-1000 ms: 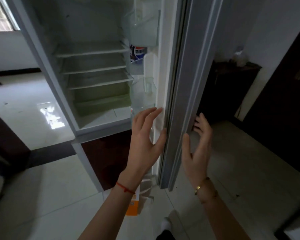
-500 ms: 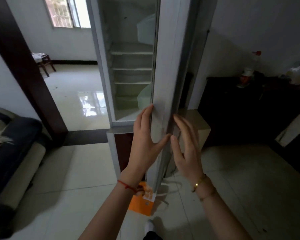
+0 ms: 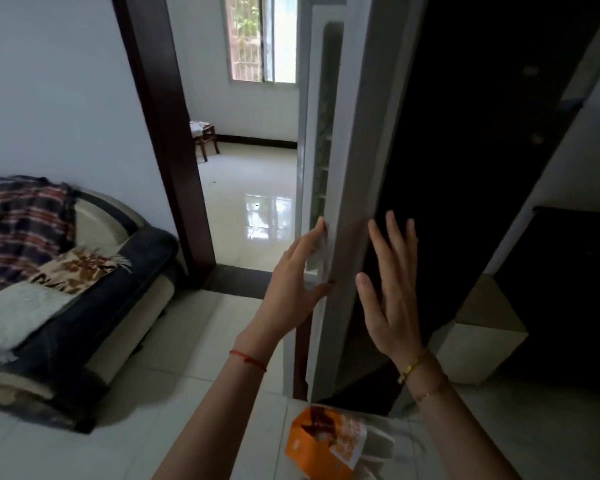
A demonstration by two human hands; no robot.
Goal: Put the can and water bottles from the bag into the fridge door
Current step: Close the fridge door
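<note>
My left hand (image 3: pixel 293 289) and right hand (image 3: pixel 394 289), fingers spread, holding nothing, flank the tall grey fridge door (image 3: pixel 347 202) at centre frame — press evenly; orange-and-clear plastic bag (image 3: pixel 329 441) lies bottom centre — can, bottles unseen

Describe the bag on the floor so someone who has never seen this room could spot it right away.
Find the tall grey fridge door in the middle of the room, with the left hand on its edge. Look straight down to the pale tiled floor at its foot. The bag lies there, bright orange with a translucent white part, the only orange thing in view.
</note>
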